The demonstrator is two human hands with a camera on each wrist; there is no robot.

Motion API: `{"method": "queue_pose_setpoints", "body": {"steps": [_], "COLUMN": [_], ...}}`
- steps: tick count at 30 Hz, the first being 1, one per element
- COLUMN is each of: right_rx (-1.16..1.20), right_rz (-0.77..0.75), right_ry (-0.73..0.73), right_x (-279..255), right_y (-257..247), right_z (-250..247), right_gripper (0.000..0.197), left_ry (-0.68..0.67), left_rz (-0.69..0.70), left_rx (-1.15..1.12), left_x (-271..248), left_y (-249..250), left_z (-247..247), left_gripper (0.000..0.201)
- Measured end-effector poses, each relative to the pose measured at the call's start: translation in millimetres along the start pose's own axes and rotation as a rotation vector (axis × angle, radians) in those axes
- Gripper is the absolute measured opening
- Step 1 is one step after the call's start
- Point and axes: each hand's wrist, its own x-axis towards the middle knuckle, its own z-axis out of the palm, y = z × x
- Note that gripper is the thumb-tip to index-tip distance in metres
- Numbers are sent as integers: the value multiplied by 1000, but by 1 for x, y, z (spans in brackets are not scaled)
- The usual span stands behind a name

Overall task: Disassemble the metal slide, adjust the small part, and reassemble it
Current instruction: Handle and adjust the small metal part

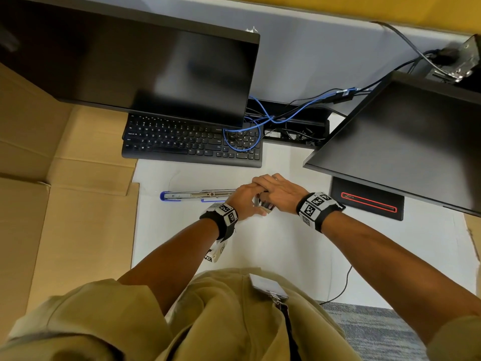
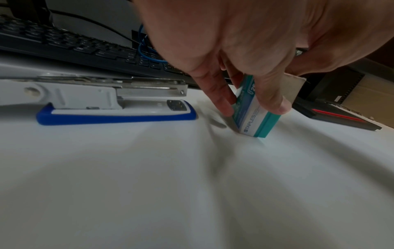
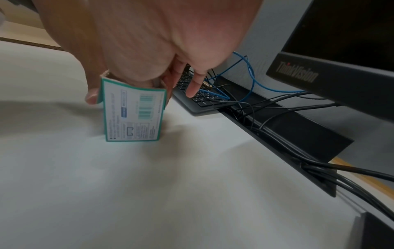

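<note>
Both forearms reach forward over the white desk (image 1: 273,243), where the left hand (image 1: 244,201) pinches a teal staples box (image 2: 253,112) standing on end, fingers pointing down along its sides. The right hand (image 1: 281,194) arches over the box's open top, thumb against one side, fingers loosely spread. The opened stapler (image 1: 192,196) lies just left of the hands.

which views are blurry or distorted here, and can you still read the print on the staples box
Head view: fairly sharp, wide-angle bend at the edges, staples box mostly hidden by the hands. Left wrist view: left hand soft, the table smeared, "STAPLES" on the box still readable. Right wrist view: right hand blurred, barcode visible, small print illegible.
</note>
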Motion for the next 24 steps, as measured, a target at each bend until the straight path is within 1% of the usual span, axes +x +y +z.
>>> {"method": "queue_pose_setpoints", "body": {"steps": [5, 8, 9, 10, 11, 12, 15, 16, 18, 19, 21, 22, 24], "right_rx": [83, 196, 257, 340, 438, 530, 704, 744, 825, 872, 986, 1042, 1116], "right_rz": [43, 108, 142, 176, 206, 222, 280, 313, 369, 393, 455, 495, 548], "right_ry": [31, 50, 71, 114, 161, 201, 268, 299, 399, 459, 553, 578, 607], "right_x": [-6, -8, -10, -11, -12, -14, -17, -17, -16, -15, -15, -14, -11], "right_y": [-4, -1, 0, 0, 0, 0, -4, -4, -7, -9, -15, -18, -24], "right_z": [-8, -7, -5, -5, -4, -3, 2, 2, 1, 0, -5, -7, -10], "right_gripper": [37, 38, 35, 27, 16, 10, 12, 11, 10, 10, 8, 7, 4], "left_ry": [1, 31, 40, 44, 48, 50, 48, 56, 84, 102, 140, 160, 215], "left_rz": [11, 6, 7, 7, 8, 11, 30, 39, 58, 61, 37, 11, -42], "left_rx": [28, 3, -11, -19, -29, -46, -116, -133, -170, -203, -345, -442, -638], "left_x": [-1, -1, -2, -2, -3, -4, -9, -11, -16, -18, -22, -23, -25], "left_y": [-1, -3, -4, -4, -5, -6, -10, -11, -13, -13, -12, -12, -9], "left_z": [-1, -3, -3, -4, -4, -4, -5, -6, -12, -16, -24, -27, -34], "left_gripper": [65, 53, 50, 50, 54, 61, 97, 103, 106, 104, 93, 83, 55]}}
